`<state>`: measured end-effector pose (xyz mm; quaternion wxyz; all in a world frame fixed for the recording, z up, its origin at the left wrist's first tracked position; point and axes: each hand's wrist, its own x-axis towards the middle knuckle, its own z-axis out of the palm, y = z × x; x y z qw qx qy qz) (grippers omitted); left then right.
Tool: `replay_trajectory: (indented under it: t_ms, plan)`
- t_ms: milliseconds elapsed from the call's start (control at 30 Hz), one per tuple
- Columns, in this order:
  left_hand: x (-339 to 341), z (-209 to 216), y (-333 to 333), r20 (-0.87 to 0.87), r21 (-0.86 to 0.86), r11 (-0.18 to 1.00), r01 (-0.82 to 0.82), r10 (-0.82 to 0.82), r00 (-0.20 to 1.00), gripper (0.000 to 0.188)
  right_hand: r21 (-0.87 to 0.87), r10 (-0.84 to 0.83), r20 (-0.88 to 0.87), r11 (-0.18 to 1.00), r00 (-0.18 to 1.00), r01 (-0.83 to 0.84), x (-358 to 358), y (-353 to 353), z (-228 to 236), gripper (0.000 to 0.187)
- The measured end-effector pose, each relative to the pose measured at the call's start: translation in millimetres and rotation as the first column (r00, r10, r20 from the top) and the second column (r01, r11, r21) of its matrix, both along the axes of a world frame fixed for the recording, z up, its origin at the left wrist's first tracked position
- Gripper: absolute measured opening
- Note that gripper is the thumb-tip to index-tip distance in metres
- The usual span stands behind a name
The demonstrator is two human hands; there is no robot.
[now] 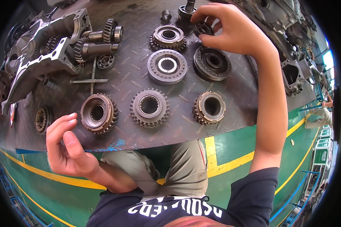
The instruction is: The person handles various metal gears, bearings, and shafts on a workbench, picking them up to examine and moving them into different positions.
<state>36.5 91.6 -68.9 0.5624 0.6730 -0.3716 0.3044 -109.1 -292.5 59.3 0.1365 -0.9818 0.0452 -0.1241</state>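
One dark metal ring [204, 29], partly hidden by the right hand [231, 29] pinching it, is well in from the tread-plate table's [180, 128] near edge; there the left hand [70, 156] hovers, fingers apart. Beneath lies green, yellow-lined floor [233, 149].

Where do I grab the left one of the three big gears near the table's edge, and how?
I'd grip the gear around its toothed outside, from above, with the left hand, empty and just beside it. The gear sits hole-up, so thumb and fingers should fit across its round edge.
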Motion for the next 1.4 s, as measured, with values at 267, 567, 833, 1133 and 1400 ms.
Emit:
replay_trajectory:
  t_ms: [267,567,833,1133,1400]
  plan:
    - [-0.3,-1.4,0.6,0.018,-0.008,1.000,0.010,-0.010,1.000,0.021,0.000,-0.027,0.002,1.000,1.000,0.027,1.0,-24.5,-34.3,0.038]
    - [-0.6,-0.8,-0.3,0.006,-0.032,0.999,0.011,-0.011,1.000,0.020,0.040,-0.042,-0.058,0.998,0.997,0.044,2.6,-21.0,-35.7,0.033]
    - [-2.4,-2.0,-1.7,-0.017,-0.063,0.998,0.019,-0.020,1.000,0.018,-0.010,-0.258,0.011,0.966,0.966,0.258,10.7,-40.6,-32.7,0.036]
    - [-3.0,-0.6,-8.5,-0.002,-0.091,0.996,0.012,-0.012,1.000,0.014,0.160,-0.295,0.121,0.948,0.948,0.274,58.3,-56.0,-59.7,0.069]
    - [-0.7,-0.6,-6.7,0.023,-0.090,0.996,-0.002,0.004,1.000,0.015,0.327,-0.341,0.095,0.898,0.935,0.295,63.5,-55.6,-60.0,0.042]
